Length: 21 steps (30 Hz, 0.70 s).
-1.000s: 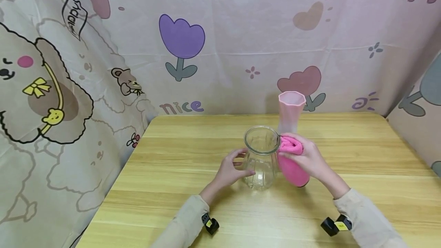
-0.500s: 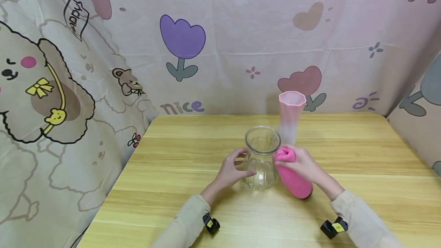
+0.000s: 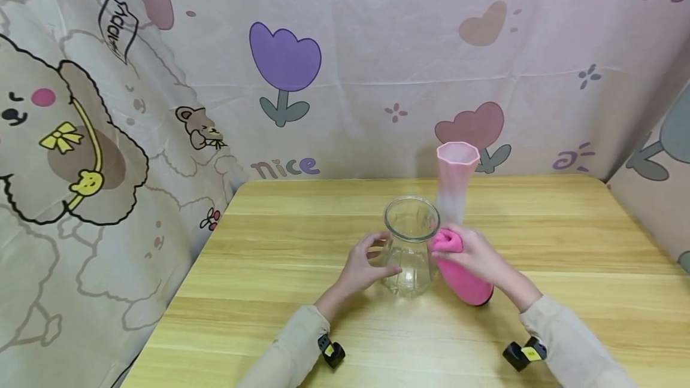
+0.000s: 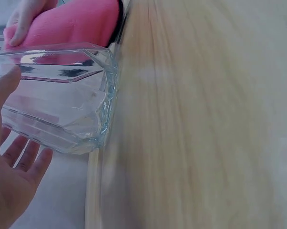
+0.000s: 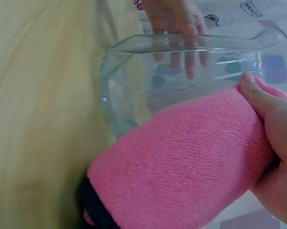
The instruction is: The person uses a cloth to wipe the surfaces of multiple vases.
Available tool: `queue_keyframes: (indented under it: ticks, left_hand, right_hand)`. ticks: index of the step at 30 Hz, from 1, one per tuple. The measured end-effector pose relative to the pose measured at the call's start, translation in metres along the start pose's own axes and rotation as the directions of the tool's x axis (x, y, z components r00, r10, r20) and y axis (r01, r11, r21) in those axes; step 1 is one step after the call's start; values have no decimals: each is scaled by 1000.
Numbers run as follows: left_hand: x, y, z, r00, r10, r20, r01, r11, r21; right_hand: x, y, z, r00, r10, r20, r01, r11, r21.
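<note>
A clear glass vase (image 3: 408, 274) with a wide round mouth stands upright on the table. My left hand (image 3: 360, 265) holds it from the left, thumb in front and fingers spread around the far side. My right hand (image 3: 478, 256) pinches the gathered top of a pink fleecy cloth (image 5: 181, 148) at the vase's right side. The cloth hangs down toward the table and has a dark edge at its lower end. In the left wrist view the pink cloth (image 4: 81, 24) lies against or just behind the glass; contact is hard to tell.
A tall pink-and-white fluted vase (image 3: 455, 187) stands close behind the right hand. The wooden table (image 3: 259, 256) reaches back to a printed fabric backdrop (image 3: 366, 29), and more printed cloth hangs along the left side.
The right hand has brought the pink cloth down and slightly left along the glass vase, then its lower end shifted a little right. The left hand and the vase stay in place.
</note>
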<state>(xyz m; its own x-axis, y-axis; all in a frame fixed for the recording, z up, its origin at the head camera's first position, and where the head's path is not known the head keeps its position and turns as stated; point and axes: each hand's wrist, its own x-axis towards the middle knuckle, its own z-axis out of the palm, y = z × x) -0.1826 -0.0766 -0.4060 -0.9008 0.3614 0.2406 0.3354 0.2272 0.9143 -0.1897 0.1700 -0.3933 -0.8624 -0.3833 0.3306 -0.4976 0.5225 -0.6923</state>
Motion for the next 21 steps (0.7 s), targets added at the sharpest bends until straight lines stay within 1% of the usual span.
queue_keyframes:
  ticks: [4,7,12,14,17,21]
  left_hand:
    - [0,1,0,1000,-8,5,8,1000,2]
    - [-1,0,-1,1000,-8,7,8,1000,1]
    - [0,0,0,1000,-8,7,8,1000,-3]
    - [0,0,0,1000,-10,7,10,1000,0]
    - [0,1,0,1000,-11,8,11,1000,2]
    - [0,0,0,1000,-13,2,13,1000,2]
  right_hand:
    - [-4,10,4,998,-8,55,12,997,-73]
    - [-6,14,5,998,-15,65,22,994,-104]
    - [-7,8,5,1000,8,11,-7,1000,-27]
    - [-7,9,6,1000,8,7,-8,1000,-13]
    - [-7,15,8,999,1,43,1,999,-54]
    - [-8,23,11,989,12,146,8,990,-139]
